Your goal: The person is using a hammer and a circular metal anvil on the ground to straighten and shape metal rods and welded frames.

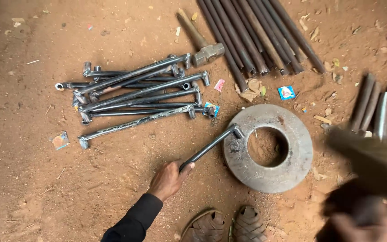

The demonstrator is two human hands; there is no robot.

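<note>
My left hand (169, 179) grips the near end of a dark metal rod (211, 145). The rod's far end carries a short welded tube that rests on the left rim of a thick grey metal ring (292, 172) lying on the dirt. My right hand (363, 222) is a motion blur at the lower right. It holds a blurred wooden handle (368, 154) that slants up over the ring's right side. Which tool it belongs to cannot be told.
A pile of several similar welded rods (135, 96) lies at the upper left. A hammer (204, 45) and a bundle of plain dark bars (256, 36) lie at the top; more bars (377, 110) are at the right. My sandalled feet (225, 226) are at the bottom.
</note>
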